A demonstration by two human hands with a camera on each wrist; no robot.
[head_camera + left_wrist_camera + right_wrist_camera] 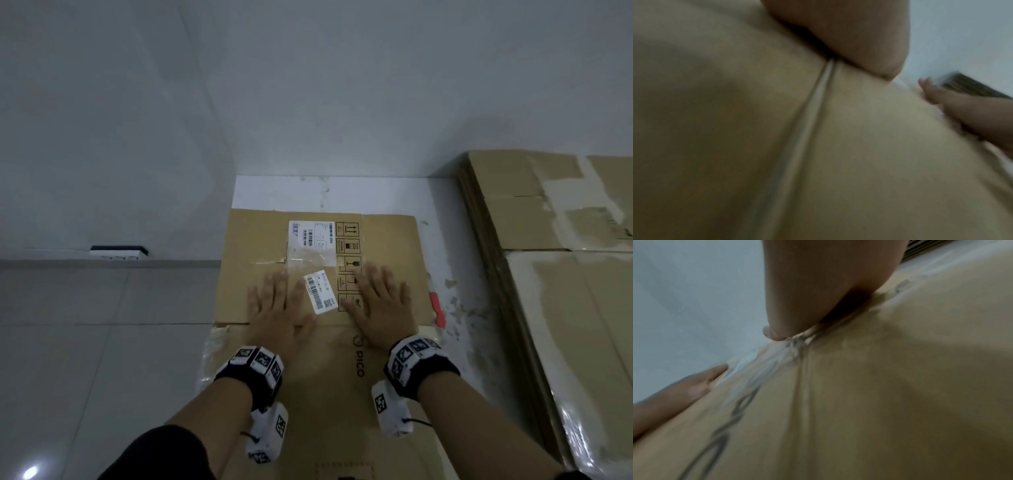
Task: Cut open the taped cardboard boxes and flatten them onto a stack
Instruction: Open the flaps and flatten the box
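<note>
A flattened brown cardboard box [260, 240] with white shipping labels and a "PICO" print lies on the floor in front of me. My left hand [274, 305] presses flat on it with fingers spread, left of a slanted white label [318, 291]. My right hand [380, 301] presses flat beside it, over printed handling symbols. Both wrist views are blurred and show cardboard [859, 162] close up, with a fold crease [803, 386] running under each palm. A red box cutter [437, 308] lies on the floor just right of the box.
A tall stack of flattened boxes [555, 274] fills the right side. White walls meet in a corner behind the box. A grey tiled ledge [102, 263] with a white and black power strip [118, 253] sits at left. Cardboard scraps dot the floor near the cutter.
</note>
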